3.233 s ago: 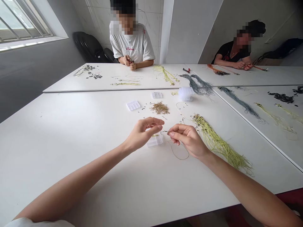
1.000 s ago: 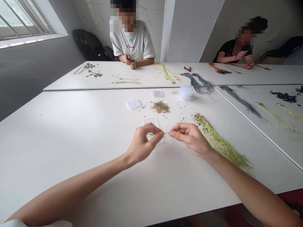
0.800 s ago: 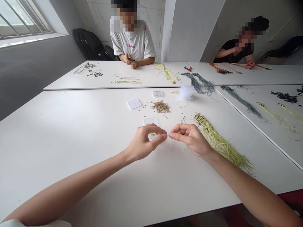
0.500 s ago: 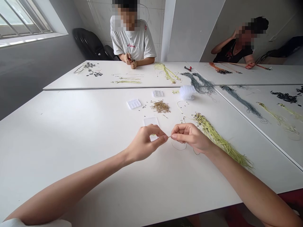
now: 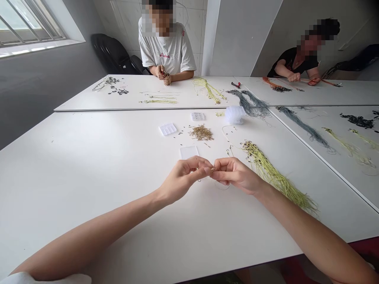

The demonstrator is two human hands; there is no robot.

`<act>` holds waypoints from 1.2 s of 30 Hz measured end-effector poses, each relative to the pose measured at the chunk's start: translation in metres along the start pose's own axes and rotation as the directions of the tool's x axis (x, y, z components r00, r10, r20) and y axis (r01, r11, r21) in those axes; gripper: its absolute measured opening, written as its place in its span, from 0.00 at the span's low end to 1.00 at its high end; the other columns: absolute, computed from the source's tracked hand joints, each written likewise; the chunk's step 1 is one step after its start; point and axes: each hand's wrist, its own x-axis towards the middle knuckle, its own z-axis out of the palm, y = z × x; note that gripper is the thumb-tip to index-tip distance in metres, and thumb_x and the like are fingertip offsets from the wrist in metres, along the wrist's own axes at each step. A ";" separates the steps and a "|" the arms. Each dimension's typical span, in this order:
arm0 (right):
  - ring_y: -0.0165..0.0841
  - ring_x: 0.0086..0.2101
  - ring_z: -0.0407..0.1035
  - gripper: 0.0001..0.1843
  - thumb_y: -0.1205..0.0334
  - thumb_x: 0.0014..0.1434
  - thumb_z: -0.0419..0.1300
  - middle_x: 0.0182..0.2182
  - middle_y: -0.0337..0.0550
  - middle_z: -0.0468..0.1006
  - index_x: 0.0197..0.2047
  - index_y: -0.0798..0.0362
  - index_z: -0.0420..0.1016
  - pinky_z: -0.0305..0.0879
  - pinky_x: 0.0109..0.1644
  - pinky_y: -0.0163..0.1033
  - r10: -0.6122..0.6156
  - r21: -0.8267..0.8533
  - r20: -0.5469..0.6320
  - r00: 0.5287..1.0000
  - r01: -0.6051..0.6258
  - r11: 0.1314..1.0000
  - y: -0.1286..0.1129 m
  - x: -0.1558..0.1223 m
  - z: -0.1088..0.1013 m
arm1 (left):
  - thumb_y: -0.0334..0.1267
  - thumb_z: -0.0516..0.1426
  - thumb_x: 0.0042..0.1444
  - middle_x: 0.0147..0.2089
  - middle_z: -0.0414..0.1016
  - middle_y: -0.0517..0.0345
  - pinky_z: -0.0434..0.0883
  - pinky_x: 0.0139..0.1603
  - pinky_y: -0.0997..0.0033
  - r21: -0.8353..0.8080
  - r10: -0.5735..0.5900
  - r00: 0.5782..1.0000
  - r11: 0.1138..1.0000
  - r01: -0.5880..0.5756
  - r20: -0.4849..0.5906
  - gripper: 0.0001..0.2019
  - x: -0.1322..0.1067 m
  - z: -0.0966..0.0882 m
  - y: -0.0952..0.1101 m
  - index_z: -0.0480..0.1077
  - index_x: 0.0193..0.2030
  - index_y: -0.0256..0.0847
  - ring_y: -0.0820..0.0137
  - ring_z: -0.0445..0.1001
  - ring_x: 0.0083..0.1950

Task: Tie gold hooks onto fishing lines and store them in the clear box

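Between the narrowly pinched fingertips of the left hand [image 5: 184, 178] and right hand [image 5: 241, 176], a small metallic piece [image 5: 212, 169] is being held. Below, a thin cord [image 5: 222, 189] is curving. Beyond, a clear box [image 5: 188, 152] is lying partly hidden; rightward, yellow-green cords [image 5: 280, 175] are spreading.

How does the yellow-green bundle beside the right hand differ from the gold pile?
The yellow-green bundle is long and stringy; the gold pile is a compact heap of small pieces. The bundle covers more of the white table than the pile. The bundle lies beside the right hand; the pile lies farther off. Both rest on the table.
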 end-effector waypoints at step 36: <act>0.33 0.32 0.70 0.05 0.61 0.58 0.62 0.27 0.39 0.76 0.32 0.51 0.77 0.66 0.43 0.42 -0.040 -0.492 -0.028 0.999 0.021 0.870 -0.011 -0.012 0.006 | 0.31 0.51 0.63 0.41 0.77 0.56 0.71 0.45 0.67 0.576 0.250 0.934 0.737 -0.354 0.255 0.11 0.002 -0.005 -0.006 0.68 0.50 0.42 0.69 0.75 0.42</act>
